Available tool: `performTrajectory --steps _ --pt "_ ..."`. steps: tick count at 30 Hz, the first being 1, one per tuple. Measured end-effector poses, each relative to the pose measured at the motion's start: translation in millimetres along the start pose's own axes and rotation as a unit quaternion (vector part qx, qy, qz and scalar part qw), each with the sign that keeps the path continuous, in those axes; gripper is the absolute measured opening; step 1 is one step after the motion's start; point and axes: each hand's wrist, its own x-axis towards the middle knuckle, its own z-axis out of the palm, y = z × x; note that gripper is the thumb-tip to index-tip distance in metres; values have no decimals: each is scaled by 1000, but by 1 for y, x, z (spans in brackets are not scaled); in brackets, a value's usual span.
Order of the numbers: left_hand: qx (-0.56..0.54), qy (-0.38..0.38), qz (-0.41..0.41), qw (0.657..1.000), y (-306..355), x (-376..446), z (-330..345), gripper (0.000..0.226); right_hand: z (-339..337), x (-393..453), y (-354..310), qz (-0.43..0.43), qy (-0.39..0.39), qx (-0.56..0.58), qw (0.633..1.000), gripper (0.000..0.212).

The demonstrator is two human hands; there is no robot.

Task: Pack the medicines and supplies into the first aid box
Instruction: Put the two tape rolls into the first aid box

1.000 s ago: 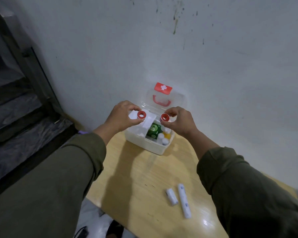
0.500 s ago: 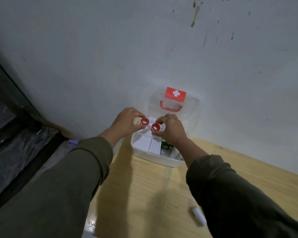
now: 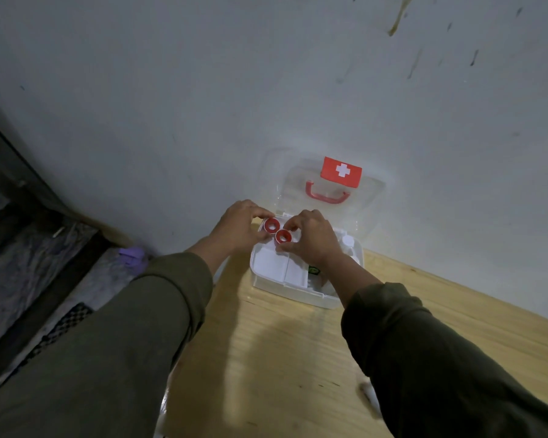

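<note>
Head view is showing the left hand and right hand each pinching a red tape roll over the open first aid box, seemingly lining them up to drop in side by side.

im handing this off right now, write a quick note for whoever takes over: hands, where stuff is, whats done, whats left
Left hand: pinches a red-cored tape roll over the box's rear left corner.
Right hand: pinches a second tape roll right beside the first.
First aid box: open on the wooden table, lid leaning back against the wall.
Done: a green packet and a white bottle are already inside.
Left: set both rolls down in the box, pack the white item at the table's near edge, close the lid.
</note>
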Motion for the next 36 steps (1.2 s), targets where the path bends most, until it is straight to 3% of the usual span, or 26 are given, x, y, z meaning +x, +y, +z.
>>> performTrajectory --steps 10,20,26,31,36 --pt "-31 7 -6 999 -4 -6 0 43 2 -6 1 32 -11 -14 999 51" --pt "-24 96 55 994 26 -19 5 28 -42 -52 30 9 119 37 992 35" --pt "-43 119 97 987 66 -40 29 26 -62 -94 80 26 152 59 986 33" --pt "-60 143 104 982 94 -72 60 25 -62 -138 120 55 119 67 989 36" --pt "-51 166 79 982 118 -117 99 25 -49 -192 154 84 35 72 993 40"
